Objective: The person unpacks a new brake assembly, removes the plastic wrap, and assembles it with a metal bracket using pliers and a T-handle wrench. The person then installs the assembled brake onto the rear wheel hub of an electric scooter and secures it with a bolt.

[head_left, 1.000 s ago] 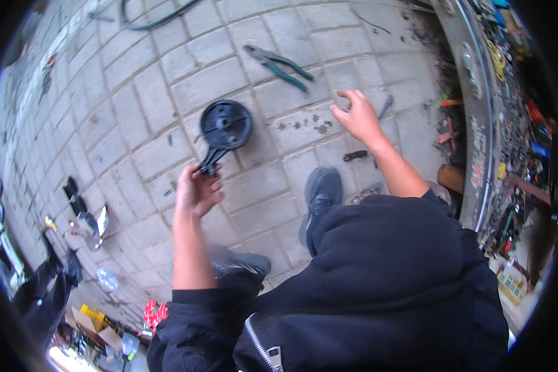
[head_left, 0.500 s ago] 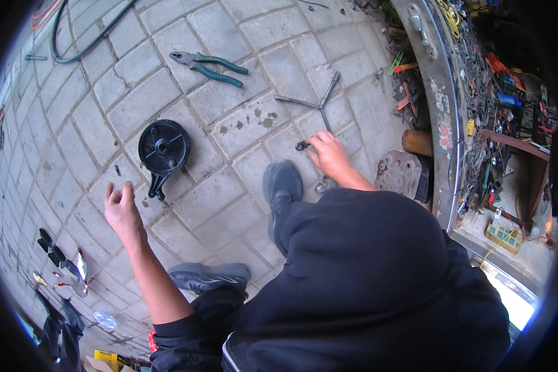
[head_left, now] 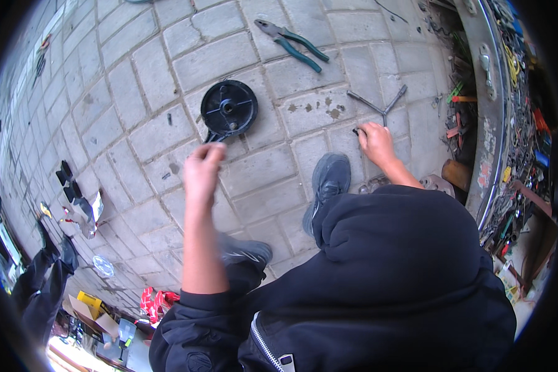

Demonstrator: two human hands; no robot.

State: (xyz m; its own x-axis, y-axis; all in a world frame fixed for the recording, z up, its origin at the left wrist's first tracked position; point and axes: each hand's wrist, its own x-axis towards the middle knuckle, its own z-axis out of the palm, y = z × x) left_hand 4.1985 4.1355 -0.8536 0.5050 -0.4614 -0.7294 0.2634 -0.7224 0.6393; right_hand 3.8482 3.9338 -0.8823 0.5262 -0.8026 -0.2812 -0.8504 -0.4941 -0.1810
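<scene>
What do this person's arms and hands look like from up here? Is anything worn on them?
Both forearms are bare; black jacket sleeves are pushed up near the elbows. The left hand and right hand wear no gloves, and no rings or watch can be made out. The left hand is a little blurred. The black jacket has a hood and a silver front zip.

Soft, even daylight falls on the paving stones (head_left: 136,93), with only faint shadows. The left hand (head_left: 203,170) is smeared by motion blur. Away from the black disc (head_left: 229,108), paving joints curve, and the corners go black.
</scene>
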